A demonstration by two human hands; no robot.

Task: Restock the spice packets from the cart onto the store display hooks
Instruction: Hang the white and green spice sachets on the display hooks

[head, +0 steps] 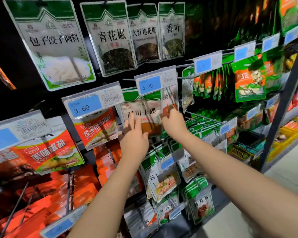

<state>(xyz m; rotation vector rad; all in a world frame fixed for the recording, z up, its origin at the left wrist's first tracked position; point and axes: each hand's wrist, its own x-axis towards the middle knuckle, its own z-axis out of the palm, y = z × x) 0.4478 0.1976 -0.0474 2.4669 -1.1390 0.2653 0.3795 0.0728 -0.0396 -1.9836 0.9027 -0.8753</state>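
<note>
Against a dark display wall crowded with hanging packets, two bare arms reached to the middle row. Pale floor tiles ran off to the right, past a black shelf upright and yellow crates. A green-topped spice packet of brown powder hung beneath the 6.90 price tag. The left hand lay flat on its front, fingers straight. The right hand pinched its right edge, thumb up; whether it also caught the packet behind could not be told. The tag hid the packet's top and its hook, and the lower rows were blurred.
</note>
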